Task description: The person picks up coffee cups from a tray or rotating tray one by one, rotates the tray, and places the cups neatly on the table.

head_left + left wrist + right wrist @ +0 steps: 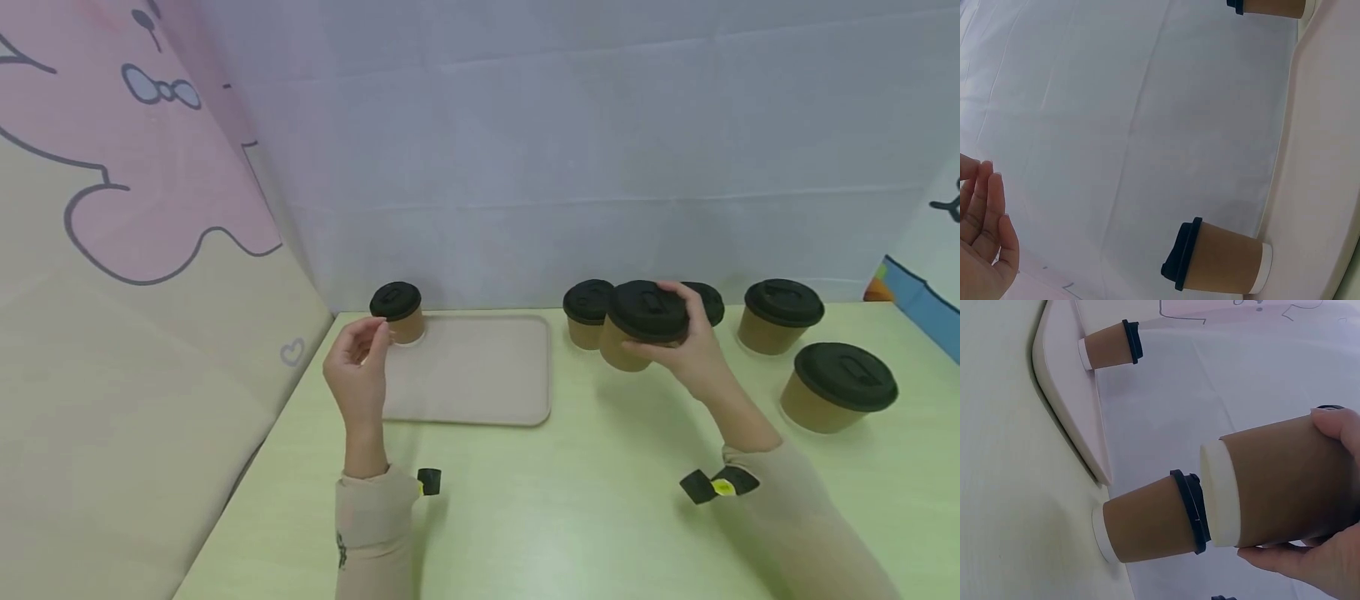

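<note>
My right hand [693, 346] grips a brown paper coffee cup [628, 348] with a black lid, thumb and fingers around its upper part. In the right wrist view this held cup [1291, 481] is raised off the table, its white base showing. Close behind it stands another lidded cup [1150, 522] on the table. My left hand [360, 358] is raised over the left end of the beige tray [480, 375], fingers bent loosely with nothing in them. One lidded cup [405, 321] stands at the tray's back left corner, just beyond that hand; the left wrist view shows this cup [1222, 259] apart from the fingers.
On the right of the table stand a lidded cup [780, 312] near the back and a cup [832, 387] nearer me. Another lid [708, 304] is partly hidden behind my right hand. A white cloth wall [525, 167] closes off the back.
</note>
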